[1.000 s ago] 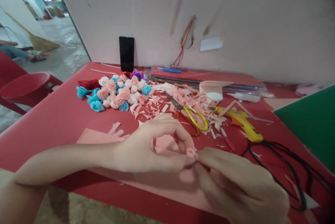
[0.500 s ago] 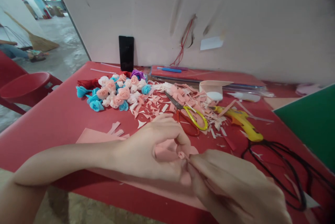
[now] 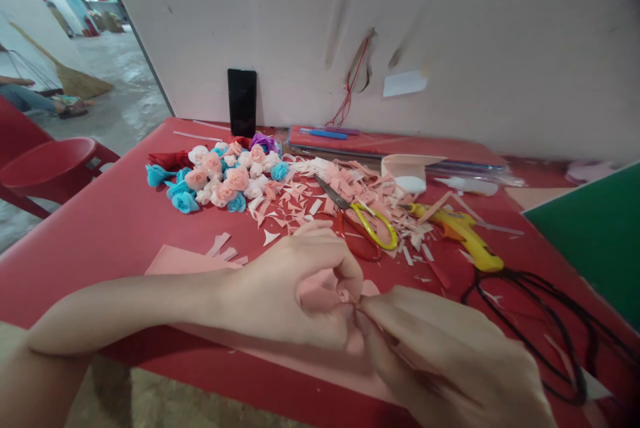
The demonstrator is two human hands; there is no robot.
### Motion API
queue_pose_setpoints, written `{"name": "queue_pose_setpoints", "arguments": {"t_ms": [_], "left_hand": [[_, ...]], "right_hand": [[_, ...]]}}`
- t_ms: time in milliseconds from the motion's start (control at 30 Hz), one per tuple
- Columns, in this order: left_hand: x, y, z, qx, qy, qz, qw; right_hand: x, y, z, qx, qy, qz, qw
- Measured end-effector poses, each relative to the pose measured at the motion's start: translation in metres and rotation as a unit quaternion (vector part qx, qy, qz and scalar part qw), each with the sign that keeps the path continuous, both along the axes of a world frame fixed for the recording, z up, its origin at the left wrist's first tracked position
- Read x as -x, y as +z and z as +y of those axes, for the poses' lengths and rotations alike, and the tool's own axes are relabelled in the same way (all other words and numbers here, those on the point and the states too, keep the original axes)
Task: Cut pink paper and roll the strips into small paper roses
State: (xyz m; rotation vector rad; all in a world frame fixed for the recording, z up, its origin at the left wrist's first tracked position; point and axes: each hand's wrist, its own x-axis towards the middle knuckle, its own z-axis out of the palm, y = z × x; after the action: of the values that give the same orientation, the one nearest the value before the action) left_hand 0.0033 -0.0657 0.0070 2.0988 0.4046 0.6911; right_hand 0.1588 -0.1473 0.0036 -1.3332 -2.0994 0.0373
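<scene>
Between my two hands is a small rolled pink paper flower [image 3: 344, 295], partly covered by the fingers. My left hand [image 3: 295, 281] curls round, its thumb and forefinger closed on the flower. From the right, the fingertips of my right hand [image 3: 425, 341] pinch the lower end of the same flower. Under the hands lies a pink paper sheet [image 3: 300, 361] near the table's front edge. Just beyond them rest scissors [image 3: 357, 215] with one yellow and one red handle, on a heap of pink and white paper scraps [image 3: 290, 201].
Finished paper flowers [image 3: 220, 178] in pink, white, blue, red and purple lie left of the scraps. On the right is a yellow glue gun [image 3: 465, 231] with a looped black cord [image 3: 555, 321]. A phone [image 3: 243, 103] leans on the wall. A green board [image 3: 595, 235] stands far right.
Very little differs. The fingers and the small pink flower have shifted slightly, with both hands still closed on it. Everything else on the table stays put.
</scene>
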Motion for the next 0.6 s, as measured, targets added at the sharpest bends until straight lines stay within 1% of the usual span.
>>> {"name": "queue_pose_setpoints", "arguments": {"t_ms": [33,100,167,267,300,467,600], "left_hand": [[0.0,0.001,0.0,-0.002,-0.005,0.004,1.0],[0.0,0.002,0.0,-0.005,-0.015,0.009,1.0],[-0.001,0.003,0.0,-0.002,-0.024,0.018,1.0],[-0.002,0.004,0.0,0.014,-0.033,0.018,0.999],[-0.002,0.003,0.0,0.018,-0.037,0.015,0.999],[-0.001,0.003,0.001,0.015,-0.052,0.013,0.998],[-0.001,0.002,0.003,-0.006,-0.073,-0.001,0.997]], "right_hand": [[-0.002,-0.001,-0.001,-0.004,0.005,-0.012,1.0],[-0.005,-0.004,-0.004,-0.036,0.008,-0.037,0.999],[-0.009,-0.008,-0.006,-0.058,0.005,-0.082,0.995],[-0.012,-0.014,-0.009,-0.064,0.007,-0.131,0.989],[-0.013,-0.015,-0.01,-0.052,0.012,-0.138,0.989],[-0.015,-0.02,-0.015,-0.026,0.026,-0.125,0.991],[-0.011,-0.016,-0.014,-0.029,0.011,-0.082,0.996]]}}
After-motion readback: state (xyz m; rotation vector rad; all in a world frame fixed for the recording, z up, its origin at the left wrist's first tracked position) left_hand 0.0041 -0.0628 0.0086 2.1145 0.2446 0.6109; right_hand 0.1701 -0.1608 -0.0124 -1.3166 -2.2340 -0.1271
